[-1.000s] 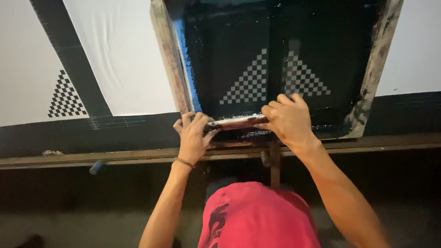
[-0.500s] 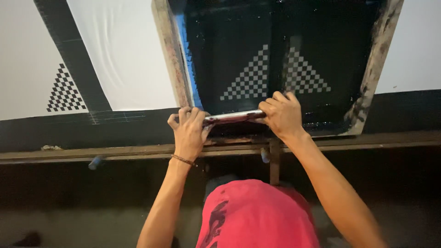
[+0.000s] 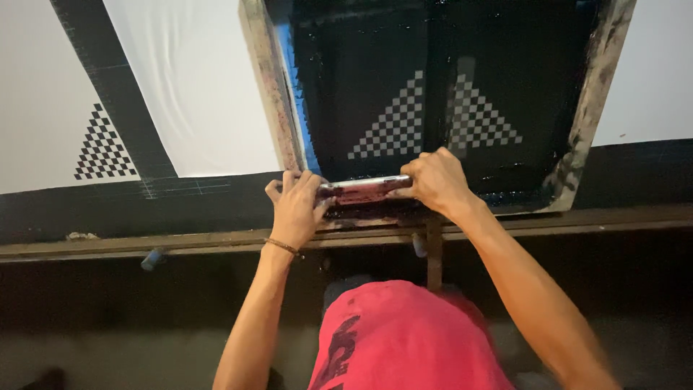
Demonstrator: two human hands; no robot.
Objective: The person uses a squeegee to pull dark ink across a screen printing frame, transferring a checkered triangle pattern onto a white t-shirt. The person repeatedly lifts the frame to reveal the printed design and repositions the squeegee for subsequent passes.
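**Both hands on the squeegee**

My left hand [image 3: 297,206] and right hand [image 3: 433,182] each close around an end of the squeegee [image 3: 363,189], fingers wrapped over its top. It lies crosswise at the centre of the frame, on the near edge of the black screen [image 3: 375,79], just below the checkered triangle [image 3: 433,119]. White cloth [image 3: 195,87] lies upper left.

A long dark table [image 3: 115,209] edged by a wooden rail [image 3: 180,242] stands over a dim floor [image 3: 108,347].
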